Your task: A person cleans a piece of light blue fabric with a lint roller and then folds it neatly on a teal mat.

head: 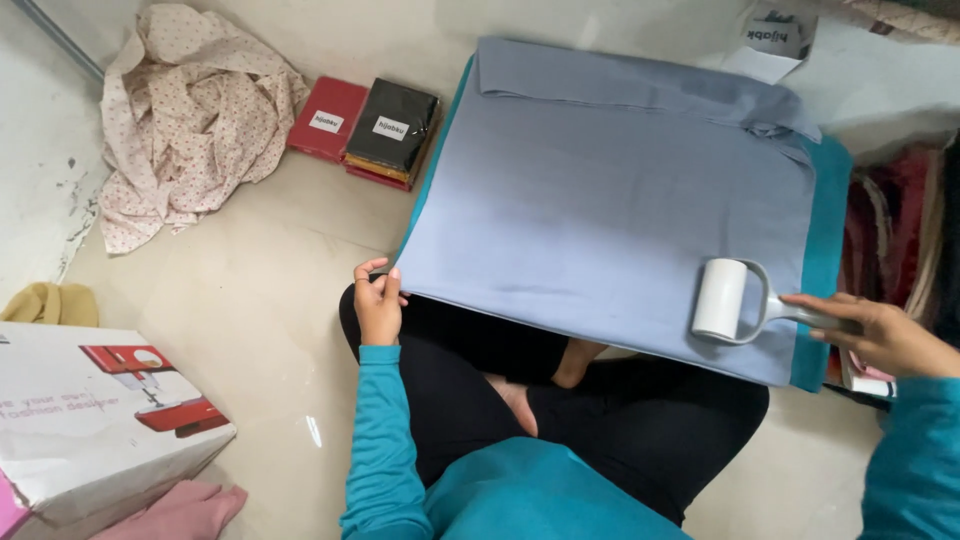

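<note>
Two hands work at one folded grey cloth [610, 190], which lies over a teal board resting on the person's crossed legs above the floor [250, 290]. From the head camera, the left hand [378, 300] comes up from a bent, teal-sleeved arm at the cloth's near left corner, its fingers [375, 272] curled together and pinching the cloth's edge. The right hand [880, 335] reaches in from the cloth's right side, wrist level, fingers clamped around the handle of a white lint roller [722, 300] whose drum lies on the cloth near its near right corner. Beyond the cloth's far left corner lie red and black packets [368, 125] and a crumpled dotted fabric [190, 110].
</note>
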